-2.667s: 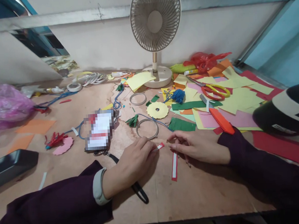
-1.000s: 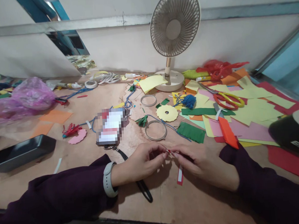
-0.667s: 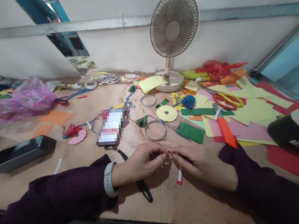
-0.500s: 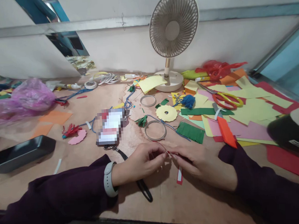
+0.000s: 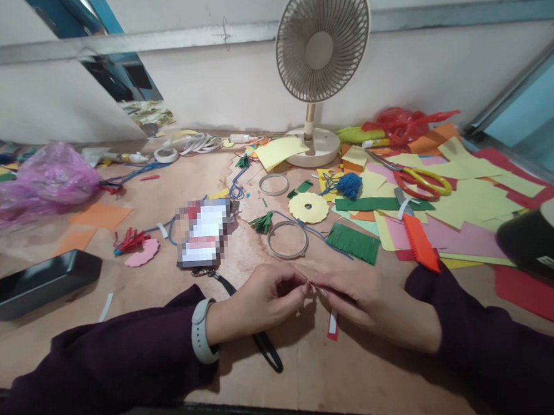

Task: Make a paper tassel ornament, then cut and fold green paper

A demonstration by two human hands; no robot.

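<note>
Thin red piece: the thin red piece (image 5: 310, 284) sits where your two sets of fingertips meet, a little above the table (image 5: 316, 380); only a sliver shows, so its full shape can't be told.
Progress: judged mid-work; the piece is in your grasp, not laid down, and no join to anything else can be made out.
Left hand: your left hand (image 5: 266, 301), thumb and forefinger curved round to a pinch on one end of the piece; a rounded gap behind the tips.
Right hand: your right hand (image 5: 376, 301), thumb and forefinger narrowed nearly flat onto the other end.
Red strip: the white-banded red strip (image 5: 332, 325) lies on the table just below your right fingers, its upper end hidden by them; neither pinch holds it, and it looks still to be worked.
Tassels: green tassel (image 5: 262, 223) beyond your left hand and blue tassel (image 5: 349, 185) farther off; both look made up.
Green paper: fringed green paper (image 5: 354, 243) lies flat beyond your right hand; cut, by the look of it, but unrolled.
</note>
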